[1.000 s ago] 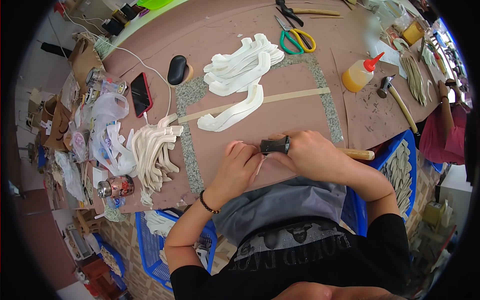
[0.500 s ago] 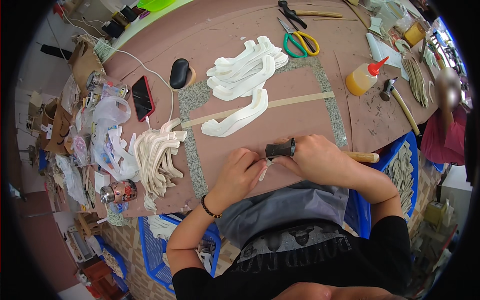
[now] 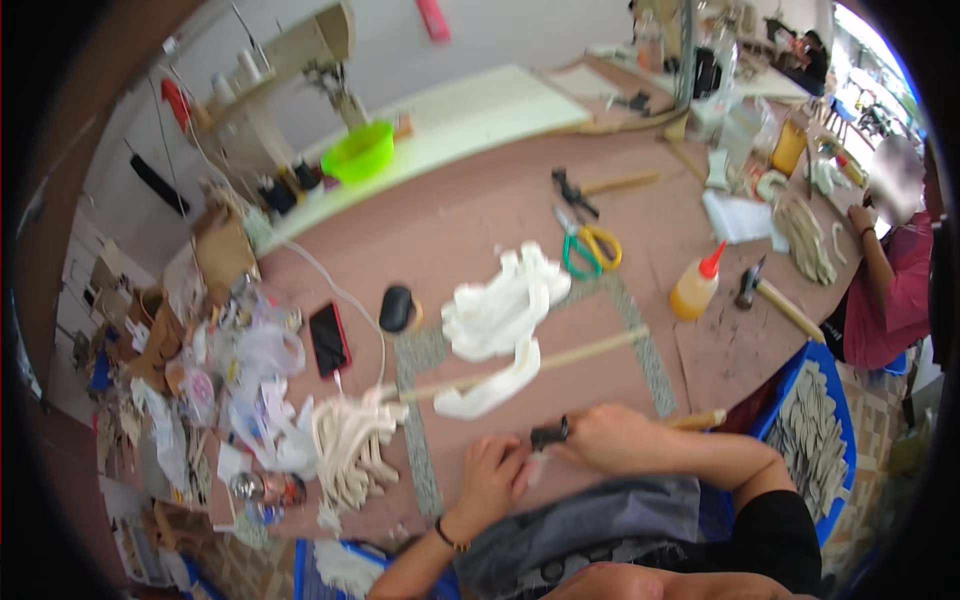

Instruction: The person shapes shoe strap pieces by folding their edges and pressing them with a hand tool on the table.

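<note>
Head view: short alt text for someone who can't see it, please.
The person's right hand grips a wooden-handled hammer, with the left hand close by its dark head, at a brown table. Beyond are white strips, scissors and a red-tipped bottle.

No lettering or sign is legible in this view.

The dark-headed hammer (image 3: 549,434) sits sideways beside a blurred, seemingly pale strip (image 3: 538,467).
</note>
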A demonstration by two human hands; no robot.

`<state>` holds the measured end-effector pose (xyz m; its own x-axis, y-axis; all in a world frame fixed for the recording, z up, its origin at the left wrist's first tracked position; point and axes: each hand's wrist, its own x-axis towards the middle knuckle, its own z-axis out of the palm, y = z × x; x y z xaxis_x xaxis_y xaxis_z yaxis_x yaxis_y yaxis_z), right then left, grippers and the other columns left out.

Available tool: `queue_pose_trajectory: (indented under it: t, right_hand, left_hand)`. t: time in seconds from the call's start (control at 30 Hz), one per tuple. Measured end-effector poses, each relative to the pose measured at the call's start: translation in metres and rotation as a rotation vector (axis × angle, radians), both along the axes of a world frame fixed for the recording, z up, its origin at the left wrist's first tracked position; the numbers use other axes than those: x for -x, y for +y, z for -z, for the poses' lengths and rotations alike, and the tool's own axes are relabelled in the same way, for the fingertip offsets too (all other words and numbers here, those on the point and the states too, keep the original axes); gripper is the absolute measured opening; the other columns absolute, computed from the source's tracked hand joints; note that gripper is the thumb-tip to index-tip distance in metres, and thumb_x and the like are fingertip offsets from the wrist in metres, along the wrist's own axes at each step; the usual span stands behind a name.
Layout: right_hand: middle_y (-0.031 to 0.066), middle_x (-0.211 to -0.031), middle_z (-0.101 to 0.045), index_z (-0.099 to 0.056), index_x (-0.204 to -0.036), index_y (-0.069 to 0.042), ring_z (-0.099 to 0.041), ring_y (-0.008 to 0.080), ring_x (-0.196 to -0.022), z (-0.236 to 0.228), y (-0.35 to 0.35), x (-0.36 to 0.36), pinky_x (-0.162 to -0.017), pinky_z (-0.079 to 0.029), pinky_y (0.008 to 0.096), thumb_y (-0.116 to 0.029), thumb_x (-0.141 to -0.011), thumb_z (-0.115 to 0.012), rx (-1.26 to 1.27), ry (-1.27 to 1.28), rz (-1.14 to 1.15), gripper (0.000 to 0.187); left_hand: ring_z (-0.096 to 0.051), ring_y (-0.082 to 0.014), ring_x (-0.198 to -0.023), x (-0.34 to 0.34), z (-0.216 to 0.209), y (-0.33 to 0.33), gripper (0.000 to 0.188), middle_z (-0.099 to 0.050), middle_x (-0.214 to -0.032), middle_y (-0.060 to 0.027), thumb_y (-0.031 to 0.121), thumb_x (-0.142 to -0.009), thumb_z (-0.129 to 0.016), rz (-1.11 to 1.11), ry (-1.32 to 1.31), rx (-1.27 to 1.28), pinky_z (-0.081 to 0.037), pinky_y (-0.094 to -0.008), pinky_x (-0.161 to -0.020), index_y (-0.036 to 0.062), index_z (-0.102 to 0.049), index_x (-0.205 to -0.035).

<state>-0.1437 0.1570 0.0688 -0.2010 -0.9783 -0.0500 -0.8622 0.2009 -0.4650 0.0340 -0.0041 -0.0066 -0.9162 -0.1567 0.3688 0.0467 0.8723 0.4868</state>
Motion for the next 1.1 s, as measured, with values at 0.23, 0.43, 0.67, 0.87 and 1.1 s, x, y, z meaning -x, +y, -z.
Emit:
queue_pose_trajectory:
  t: [0.23,0.43,0.67,0.87,1.1]
  right_hand:
    - [0.0237,-0.096,-0.073,-0.071,-0.110,-0.004,-0.070,0.0441,-0.089,-0.001,-0.007,0.004,-0.081,-0.057,0.0526,-0.041,-0.101,-0.058,-0.026,-0.127,0.000,0.040]
    - [0.0258,-0.097,-0.073,-0.070,-0.112,-0.003,-0.070,0.0452,-0.093,0.003,-0.009,0.007,-0.085,-0.056,0.0520,-0.040,-0.100,-0.059,-0.078,-0.141,-0.019,0.040]
    - [0.0262,-0.099,-0.073,-0.071,-0.112,-0.003,-0.069,0.0455,-0.096,0.007,-0.007,0.006,-0.086,-0.056,0.0531,-0.041,-0.099,-0.058,-0.029,-0.164,0.001,0.041]
    - [0.0261,-0.098,-0.073,-0.071,-0.111,-0.003,-0.070,0.0454,-0.096,0.002,-0.004,0.003,-0.086,-0.056,0.0533,-0.040,-0.098,-0.059,-0.031,-0.143,0.018,0.041]
    - [0.0275,-0.091,-0.072,-0.071,-0.105,0.002,-0.071,0.0469,-0.088,0.007,-0.002,0.000,-0.079,-0.057,0.0536,-0.036,-0.095,-0.064,0.037,-0.126,0.041,0.040]
  left_hand:
    - [-0.060,-0.0428,-0.099,0.002,0.026,-0.011,0.028,-0.064,-0.110,-0.0198,0.026,-0.094,-0.067,0.095,-0.014,-0.186,-0.050,-0.0509,-0.082,0.0062,-0.068,-0.113]
    - [-0.059,-0.0415,-0.101,-0.001,0.013,-0.002,0.023,-0.062,-0.110,-0.0197,0.017,-0.090,-0.068,0.086,-0.116,-0.118,-0.048,-0.0506,-0.086,0.0029,-0.066,-0.108]
    - [-0.058,-0.0409,-0.101,-0.002,-0.022,0.012,0.020,-0.061,-0.107,-0.0189,0.010,-0.087,-0.068,0.094,-0.104,-0.049,-0.047,-0.0496,-0.088,0.0000,-0.065,-0.104]
    - [-0.058,-0.0418,-0.100,-0.004,-0.026,0.019,0.019,-0.060,-0.106,-0.0199,0.010,-0.089,-0.066,0.055,-0.116,-0.126,-0.047,-0.0493,-0.086,-0.0010,-0.065,-0.103]
    - [-0.058,-0.0413,-0.103,-0.007,-0.008,0.011,0.028,-0.060,-0.112,-0.0206,0.018,-0.091,-0.067,0.001,-0.182,-0.008,-0.047,-0.0504,-0.086,0.0029,-0.065,-0.115]
